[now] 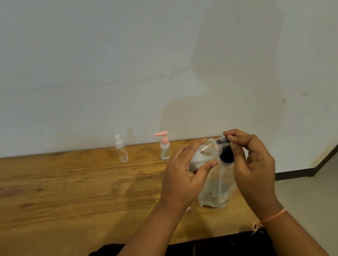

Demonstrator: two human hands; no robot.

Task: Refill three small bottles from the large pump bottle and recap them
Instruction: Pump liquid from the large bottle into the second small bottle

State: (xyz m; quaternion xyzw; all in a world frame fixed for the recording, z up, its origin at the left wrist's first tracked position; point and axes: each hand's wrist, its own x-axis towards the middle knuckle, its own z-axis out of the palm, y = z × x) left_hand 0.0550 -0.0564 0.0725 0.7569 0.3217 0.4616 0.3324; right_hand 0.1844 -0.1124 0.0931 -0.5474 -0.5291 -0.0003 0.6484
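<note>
Plain room, type unclear: wooden table (67, 187) against white wall (97, 62).

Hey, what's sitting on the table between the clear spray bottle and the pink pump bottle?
Nothing. In the head view, only bare wooden table lies between the clear spray bottle and the pink pump bottle.

Tilted small clear bottle (205, 150) over upright large pump bottle (214, 193)

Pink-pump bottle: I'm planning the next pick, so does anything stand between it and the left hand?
Nothing visible does: only wooden table shows between the pink-pump bottle and the left hand. That hand, though, grips a tilted small bottle.
</note>
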